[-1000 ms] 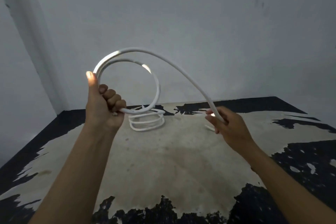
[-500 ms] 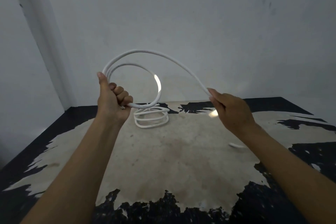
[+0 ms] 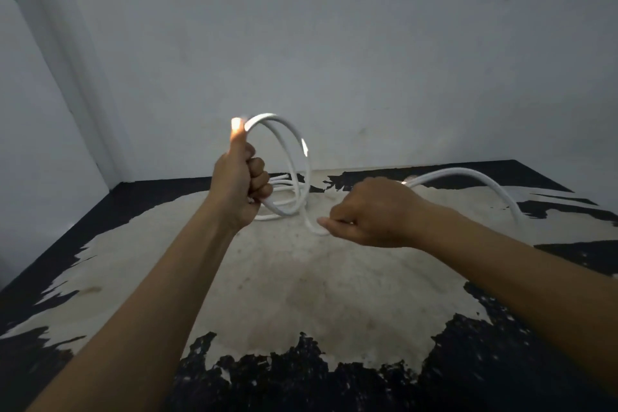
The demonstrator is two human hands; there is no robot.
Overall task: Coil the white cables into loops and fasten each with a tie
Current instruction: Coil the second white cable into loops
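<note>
My left hand (image 3: 241, 181) is fisted around a thick white cable (image 3: 294, 150), thumb up, holding two upright loops above the table. My right hand (image 3: 369, 212) grips the same cable just right of the loops, low over the table. From that hand the free length (image 3: 468, 176) arches right and drops toward the table's right side. More white turns (image 3: 279, 181) show behind the left hand; I cannot tell whether they lie on the table or belong to the held coil. No tie is visible.
The table (image 3: 317, 284) has a worn beige top with black patches at the edges. It stands in a corner of grey walls (image 3: 334, 43), with a pale vertical strip (image 3: 60, 43) at the left.
My right hand swung down and left toward my left hand, drawing the wide arch of cable into a second tight loop. The loose end now trails off to the right.
</note>
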